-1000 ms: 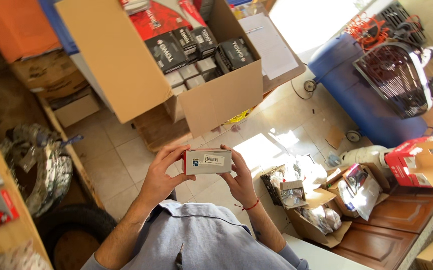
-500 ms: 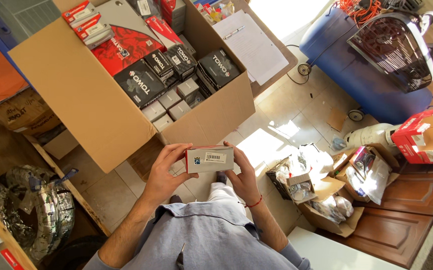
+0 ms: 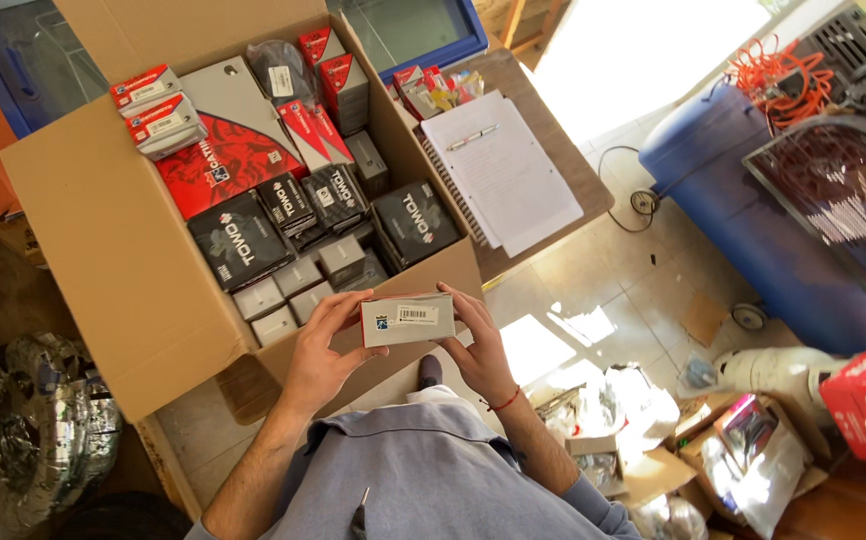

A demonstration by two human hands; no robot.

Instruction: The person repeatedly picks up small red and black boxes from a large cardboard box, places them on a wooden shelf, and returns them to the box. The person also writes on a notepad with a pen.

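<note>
Both hands are gripping a small grey box (image 3: 408,319) by its ends, left hand (image 3: 321,350) and right hand (image 3: 481,350), over the carton's (image 3: 113,260) near edge. Loosening either pinch risks dropping it onto the floor.

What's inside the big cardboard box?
The big cardboard box is packed with small boxes: black ones, red ones and plain grey ones, plus a flat red package. Whatever lies beneath this top layer is covered.
</note>
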